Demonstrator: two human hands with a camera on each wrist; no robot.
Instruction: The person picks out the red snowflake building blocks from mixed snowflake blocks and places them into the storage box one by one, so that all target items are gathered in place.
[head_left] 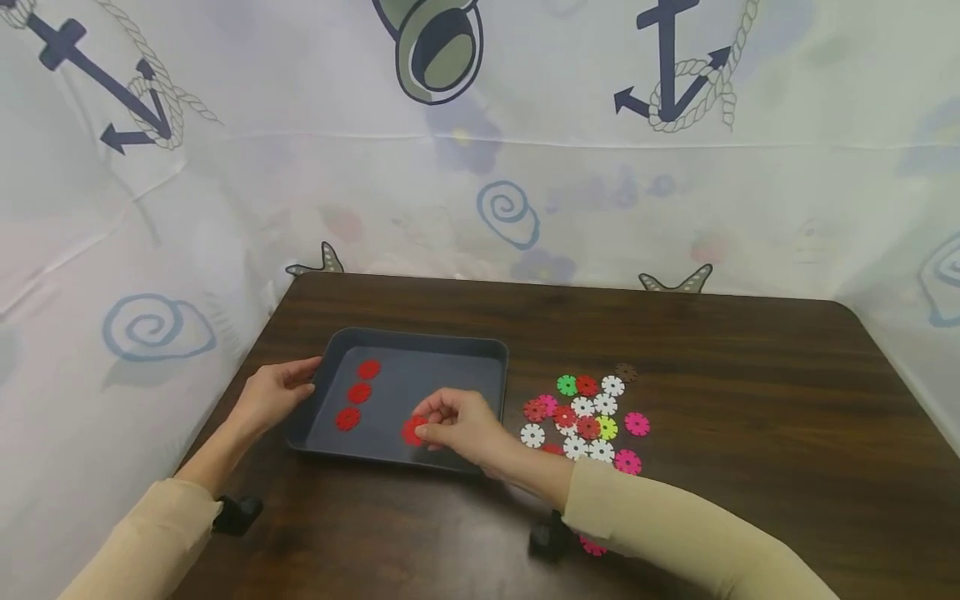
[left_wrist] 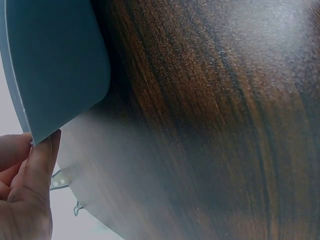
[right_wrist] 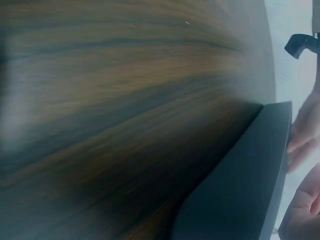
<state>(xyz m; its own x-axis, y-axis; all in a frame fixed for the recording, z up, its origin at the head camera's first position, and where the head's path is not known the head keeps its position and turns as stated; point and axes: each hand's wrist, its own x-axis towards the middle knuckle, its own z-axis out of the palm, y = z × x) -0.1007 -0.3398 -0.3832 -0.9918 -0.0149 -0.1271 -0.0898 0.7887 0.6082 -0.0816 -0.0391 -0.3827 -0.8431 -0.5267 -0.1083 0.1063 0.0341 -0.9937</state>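
A dark grey tray (head_left: 427,354) lies on the table, with three red notched plastic discs (head_left: 359,392) in a row along its left side. My left hand (head_left: 273,393) pinches the tray's left rim between thumb and fingers; the left wrist view shows this hand (left_wrist: 30,175) close up at the tray's edge (left_wrist: 60,75). Over the front middle of the tray, my right hand (head_left: 467,427) holds another red disc (head_left: 411,431) between thumb and fingertips. Only part of the right hand (right_wrist: 302,207) shows in the right wrist view, and its disc is out of sight there.
Right of the tray, loose discs lie in a spread, partly overlapping: several white (head_left: 575,447), several red (head_left: 586,386), pink (head_left: 637,424), a green (head_left: 567,385), a yellow-green (head_left: 607,427) and a brown one (head_left: 626,372). My right forearm crosses before them. A patterned cloth hangs behind the brown table (head_left: 750,375).
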